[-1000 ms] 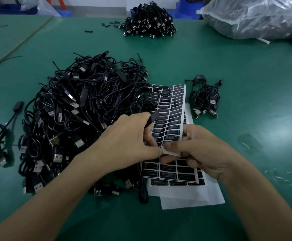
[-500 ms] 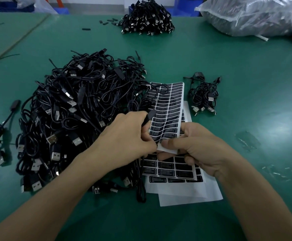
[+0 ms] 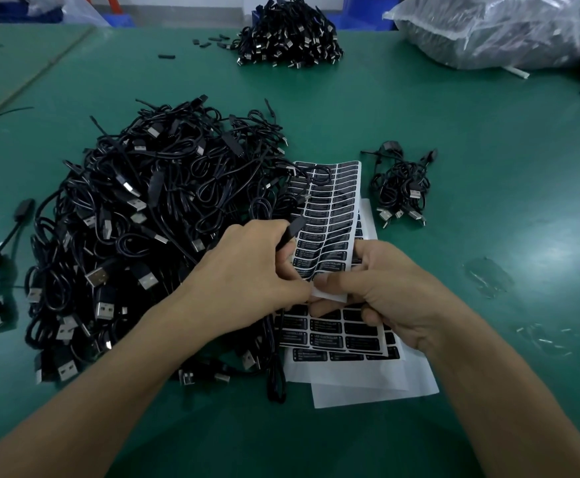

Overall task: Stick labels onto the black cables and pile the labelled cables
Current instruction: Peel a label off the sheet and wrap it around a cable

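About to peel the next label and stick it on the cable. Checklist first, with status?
1. Cable end gripped in left hand: ok.
2. Label sheet pinched by right hand, near edge lifted: ok.
3. Labels left on that sheet: ok, many rows.
4. A label peeled free: cannot tell, the hands hide the edge.
5. Small cable pile right of the sheet, apart from the big heap: ok.
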